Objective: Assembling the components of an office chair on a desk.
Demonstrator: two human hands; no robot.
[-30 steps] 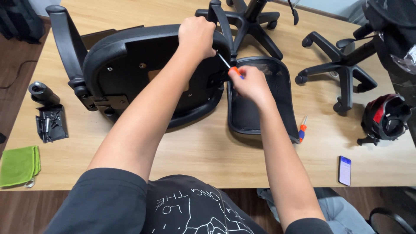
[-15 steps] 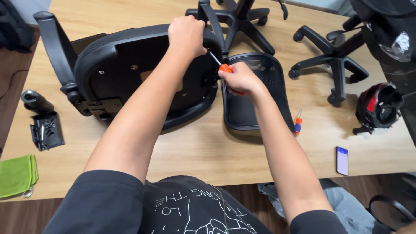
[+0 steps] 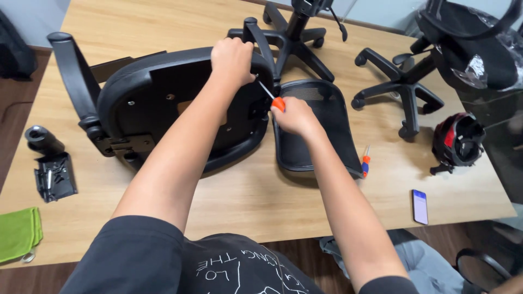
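From the head view, a black plastic packet (image 3: 54,177) is seen at 9 o'clock on the worktop (image 3: 245,196), a green cloth (image 3: 19,233) below it. The left hand (image 3: 233,60) is clenched on the upturned chair seat (image 3: 163,109); the right hand (image 3: 294,115) is grasping an orange-handled screwdriver (image 3: 275,101). The view has drawn nearer than half a second ago. The mesh backrest (image 3: 318,128) lies just beside the seat, a wheeled base (image 3: 294,32) at 12 o'clock.

Chair parts (image 3: 180,120) on wooden table (image 3: 256,201)
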